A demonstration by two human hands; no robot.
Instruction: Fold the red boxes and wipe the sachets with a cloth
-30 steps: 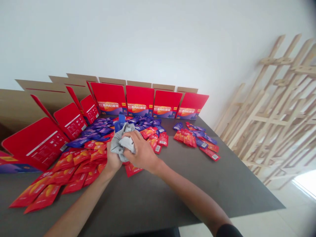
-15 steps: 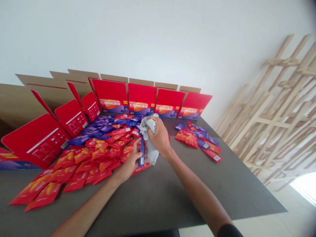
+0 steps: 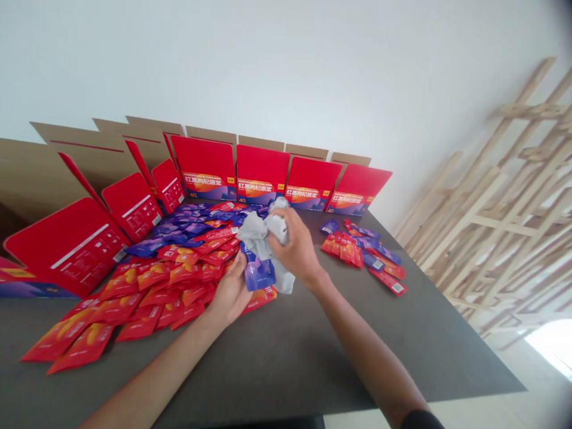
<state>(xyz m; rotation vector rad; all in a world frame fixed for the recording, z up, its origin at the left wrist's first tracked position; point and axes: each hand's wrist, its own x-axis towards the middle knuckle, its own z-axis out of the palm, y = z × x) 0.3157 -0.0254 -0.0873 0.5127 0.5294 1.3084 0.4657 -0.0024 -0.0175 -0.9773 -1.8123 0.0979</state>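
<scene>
Left hand (image 3: 232, 292) holds a purple pouch (image 3: 260, 274) by its left edge. Right hand (image 3: 295, 245) grips a crumpled grey cloth (image 3: 255, 233), which overlaps the pouch's upper end. The dark worktop (image 3: 277, 363) carries heaped red sachets (image 3: 149, 275) at left, purple sachets (image 3: 179, 225) behind them, and a smaller mixed group (image 3: 361, 245) at right. Open red boxes (image 3: 204, 164) line the rear and left.

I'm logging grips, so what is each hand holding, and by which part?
The left hand holds a purple packet by its left side; the right hand grips a grey cloth by its bunched upper part.
</scene>
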